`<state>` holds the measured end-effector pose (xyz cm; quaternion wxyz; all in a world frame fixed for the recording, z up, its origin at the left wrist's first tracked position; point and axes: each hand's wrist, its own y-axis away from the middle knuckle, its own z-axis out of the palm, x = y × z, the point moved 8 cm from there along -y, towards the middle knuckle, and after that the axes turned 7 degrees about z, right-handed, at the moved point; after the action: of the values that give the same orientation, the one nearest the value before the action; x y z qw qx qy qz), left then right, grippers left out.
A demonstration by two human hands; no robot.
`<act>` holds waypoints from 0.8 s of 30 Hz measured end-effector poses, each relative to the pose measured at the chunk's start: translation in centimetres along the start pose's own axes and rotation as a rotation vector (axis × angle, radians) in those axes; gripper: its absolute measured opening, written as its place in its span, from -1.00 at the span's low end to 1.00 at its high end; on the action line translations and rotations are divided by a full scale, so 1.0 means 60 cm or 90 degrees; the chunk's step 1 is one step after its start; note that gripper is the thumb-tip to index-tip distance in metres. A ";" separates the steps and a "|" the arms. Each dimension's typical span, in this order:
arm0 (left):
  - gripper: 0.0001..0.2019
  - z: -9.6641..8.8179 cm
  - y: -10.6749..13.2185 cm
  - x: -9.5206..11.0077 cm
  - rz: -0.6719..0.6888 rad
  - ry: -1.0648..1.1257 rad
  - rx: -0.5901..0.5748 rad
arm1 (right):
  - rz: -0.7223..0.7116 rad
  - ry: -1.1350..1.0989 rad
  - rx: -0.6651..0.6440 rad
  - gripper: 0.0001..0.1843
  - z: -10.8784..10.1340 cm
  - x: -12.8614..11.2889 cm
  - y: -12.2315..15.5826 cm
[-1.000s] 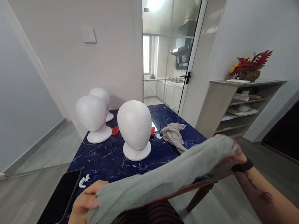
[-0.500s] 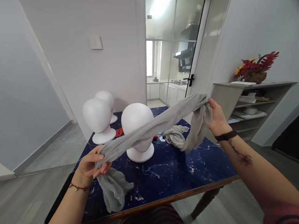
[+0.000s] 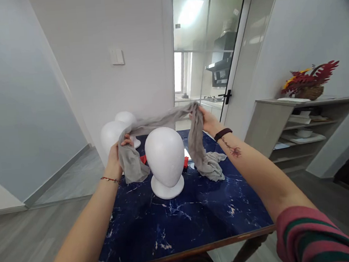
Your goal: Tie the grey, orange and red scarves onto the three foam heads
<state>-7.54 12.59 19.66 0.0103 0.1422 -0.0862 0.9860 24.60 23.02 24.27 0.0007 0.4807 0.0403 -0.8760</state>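
A grey scarf (image 3: 164, 119) is stretched between my two hands, behind and above the nearest white foam head (image 3: 165, 156). My left hand (image 3: 117, 154) grips it left of that head, and a loose end hangs below the fingers. On the right, my right hand (image 3: 207, 119) is closed on the other stretch, whose tail drops down to the table and lies bunched there. The foam head stands upright on its round base. Two more foam heads, a nearer one (image 3: 110, 133) and a farther one (image 3: 125, 117), stand behind my left hand, partly hidden.
The table (image 3: 182, 224) has a dark blue marbled top. Something red (image 3: 186, 162) shows behind the front head. A glass door (image 3: 204, 47) is at the back. At right stands a grey shelf (image 3: 309, 102) bearing a basket of red leaves (image 3: 310, 90).
Both hands have moved forward and closer together, carrying the scarf from in front of the nearest foam head to behind it. The view has shifted slightly.
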 end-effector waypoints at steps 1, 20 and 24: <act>-0.75 -0.020 -0.001 -0.006 -0.014 -0.007 0.042 | 0.053 0.021 0.004 -0.77 -0.003 0.029 0.003; -0.66 -0.237 0.208 -0.235 -0.417 -0.236 0.235 | 0.221 0.325 -0.147 -0.67 -0.097 0.335 0.341; -0.63 -0.235 0.191 -0.255 -0.432 -0.229 0.185 | 0.227 0.304 -0.193 -0.56 -0.044 0.394 0.346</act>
<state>2.69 3.81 0.10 0.2996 0.3326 0.1055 0.8880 14.94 3.42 1.49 0.2160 0.6662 0.0840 -0.7089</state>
